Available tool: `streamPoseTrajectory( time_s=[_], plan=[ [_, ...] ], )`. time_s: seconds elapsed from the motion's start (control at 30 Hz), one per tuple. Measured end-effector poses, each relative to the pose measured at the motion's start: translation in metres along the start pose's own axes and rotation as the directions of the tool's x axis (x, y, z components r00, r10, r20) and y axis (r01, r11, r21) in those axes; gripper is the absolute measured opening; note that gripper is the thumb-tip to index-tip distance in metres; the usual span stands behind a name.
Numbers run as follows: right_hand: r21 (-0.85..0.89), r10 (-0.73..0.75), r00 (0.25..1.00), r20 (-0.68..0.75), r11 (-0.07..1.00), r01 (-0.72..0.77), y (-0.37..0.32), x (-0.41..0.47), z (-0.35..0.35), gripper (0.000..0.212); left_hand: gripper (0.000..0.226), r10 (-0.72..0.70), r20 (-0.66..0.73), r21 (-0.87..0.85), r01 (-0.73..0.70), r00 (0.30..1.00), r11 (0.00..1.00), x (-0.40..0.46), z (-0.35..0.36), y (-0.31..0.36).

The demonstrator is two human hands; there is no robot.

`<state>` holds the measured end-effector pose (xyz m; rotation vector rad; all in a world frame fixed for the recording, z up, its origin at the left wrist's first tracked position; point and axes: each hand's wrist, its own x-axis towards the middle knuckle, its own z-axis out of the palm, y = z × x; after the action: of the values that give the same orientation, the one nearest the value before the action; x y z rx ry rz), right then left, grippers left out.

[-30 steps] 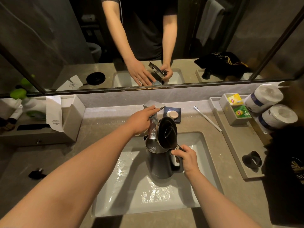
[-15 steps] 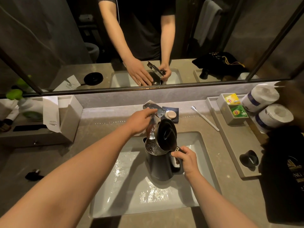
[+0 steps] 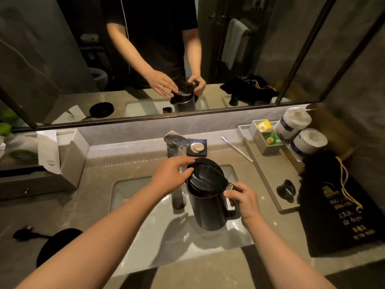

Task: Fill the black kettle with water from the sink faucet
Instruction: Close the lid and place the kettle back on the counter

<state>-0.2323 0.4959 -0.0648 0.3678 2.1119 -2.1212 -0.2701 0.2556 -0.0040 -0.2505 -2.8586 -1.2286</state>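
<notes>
Black kettle [image 3: 208,207] sits above the sink [image 3: 133,190] basin, at 6 o'clock from the faucet [image 3: 174,142]; we cannot see its contents. Our right hand [image 3: 244,202] grips its handle. Our left hand [image 3: 170,177], fingers partly curled, touches the lid [image 3: 208,174] edge.

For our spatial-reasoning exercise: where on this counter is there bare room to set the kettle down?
Bare counter lies between the sink and the grey box. The right side is crowded: tray, black bag, toothbrush.
</notes>
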Motion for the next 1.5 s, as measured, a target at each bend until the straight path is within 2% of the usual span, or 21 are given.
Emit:
streamPoseTrajectory(
  time_s=[0.13,0.2,0.47,0.57,0.63,0.7,0.77,0.83,0.9,1.07,1.2,1.3,1.37,1.43,1.5],
  plan=[
    [0.034,-0.063,0.998,-0.023,0.997,0.063,-0.021,-0.012,-0.009,0.014,0.046,0.054,0.001,0.062,-0.054,0.999,0.997,-0.014,0.003,0.012],
    [0.056,-0.094,0.995,-0.034,0.994,0.096,-0.031,-0.017,-0.011,0.021,0.049,0.079,-0.009,0.086,-0.078,0.997,0.993,-0.019,0.003,0.019],
    [0.158,-0.202,0.979,0.01,0.967,0.198,-0.059,-0.031,-0.003,0.032,0.051,0.083,-0.063,0.075,-0.078,0.995,0.994,-0.044,-0.01,0.029],
    [0.169,-0.218,0.975,0.044,0.963,0.208,-0.065,-0.036,0.005,0.029,0.053,0.039,-0.07,-0.023,-0.041,0.997,0.999,-0.056,-0.017,0.027],
    [0.203,-0.232,0.97,0.08,0.956,0.212,-0.068,-0.038,0.013,0.021,0.056,-0.042,-0.137,-0.16,0.02,0.99,0.987,-0.063,-0.02,0.028],
    [0.211,-0.238,0.965,0.111,0.954,0.212,-0.073,-0.039,0.024,0.023,0.053,-0.195,-0.212,-0.365,0.107,0.958,0.925,-0.071,-0.025,0.03],
    [0.194,-0.247,0.959,0.136,0.956,0.219,-0.077,-0.04,0.036,0.024,0.033,-0.28,-0.242,-0.525,0.117,0.929,0.843,-0.079,-0.032,0.03],
    [0.179,-0.267,0.947,0.179,0.955,0.236,-0.08,-0.042,0.051,0.019,0.02,-0.324,-0.248,-0.616,0.109,0.913,0.78,-0.089,-0.041,0.027],
    [0.153,-0.29,0.926,0.243,0.954,0.258,-0.081,-0.045,0.068,0.021,0.021,-0.386,-0.251,-0.682,0.12,0.888,0.721,-0.099,-0.053,0.021],
    [0.041,-0.342,0.833,0.434,0.932,0.361,-0.09,-0.054,0.118,0.04,0.033,-0.469,-0.311,-0.738,0.1,0.827,0.667,-0.133,-0.093,-0.004],
    [-0.071,-0.338,0.734,0.59,0.883,0.463,-0.09,-0.06,0.164,0.015,0.031,-0.529,-0.402,-0.744,0.07,0.747,0.664,-0.168,-0.123,-0.027],
    [-0.124,-0.315,0.663,0.679,0.84,0.527,-0.084,-0.07,0.204,0.009,0.034,-0.595,-0.447,-0.752,0.079,0.668,0.654,-0.197,-0.142,-0.045],
    [-0.144,-0.288,0.62,0.729,0.822,0.551,-0.078,-0.077,0.23,0.013,0.033,-0.646,-0.453,-0.769,0.099,0.614,0.632,-0.217,-0.152,-0.06],
    [-0.16,-0.255,0.574,0.778,0.803,0.574,-0.071,-0.084,0.255,0.008,0.031,-0.696,-0.459,-0.79,0.105,0.552,0.604,-0.235,-0.161,-0.077],
    [-0.167,-0.218,0.534,0.817,0.796,0.581,-0.063,-0.091,0.278,0.017,0.031,-0.724,-0.477,-0.796,0.103,0.499,0.596,-0.252,-0.167,-0.092]
  ],
)
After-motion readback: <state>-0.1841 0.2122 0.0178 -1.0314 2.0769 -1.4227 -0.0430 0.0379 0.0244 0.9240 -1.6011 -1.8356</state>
